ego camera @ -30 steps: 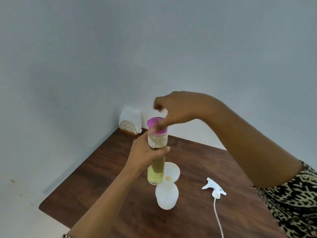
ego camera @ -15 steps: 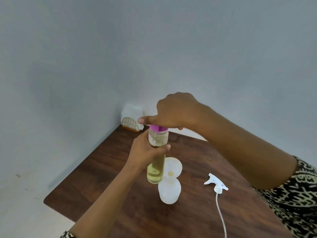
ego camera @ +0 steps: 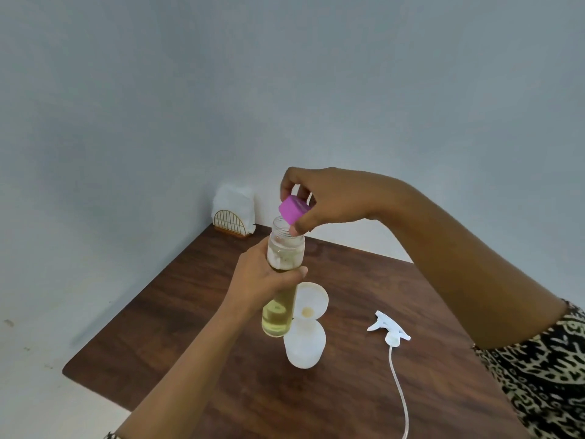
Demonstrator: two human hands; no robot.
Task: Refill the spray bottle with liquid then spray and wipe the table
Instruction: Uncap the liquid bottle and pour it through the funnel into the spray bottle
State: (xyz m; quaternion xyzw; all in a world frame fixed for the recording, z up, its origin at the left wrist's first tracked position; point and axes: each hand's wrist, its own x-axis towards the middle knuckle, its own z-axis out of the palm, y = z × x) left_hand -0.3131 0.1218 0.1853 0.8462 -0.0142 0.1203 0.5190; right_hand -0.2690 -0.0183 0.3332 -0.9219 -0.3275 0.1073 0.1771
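1. The left hand [ego camera: 262,277] is wrapped around the middle of a clear bottle [ego camera: 281,289], holding it upright above the brown table [ego camera: 364,391]; yellowish liquid fills its lower part.
2. The right hand [ego camera: 329,198] pinches a pink cap [ego camera: 293,210] between thumb and fingers, tilted and just off the bottle's open mouth, at about 1 o'clock from it.
3. A white spray bottle [ego camera: 304,346] stands on the table just at 5 o'clock of the clear bottle's base, with a white funnel [ego camera: 311,301] sitting in its neck.
4. The white trigger sprayer [ego camera: 387,329] lies on the table at 3 o'clock of the spray bottle, well apart, its tube [ego camera: 399,391] trailing toward 6 o'clock.
5. A napkin holder [ego camera: 232,217] with white napkins sits at the table's far corner, at 11 o'clock of the hands.
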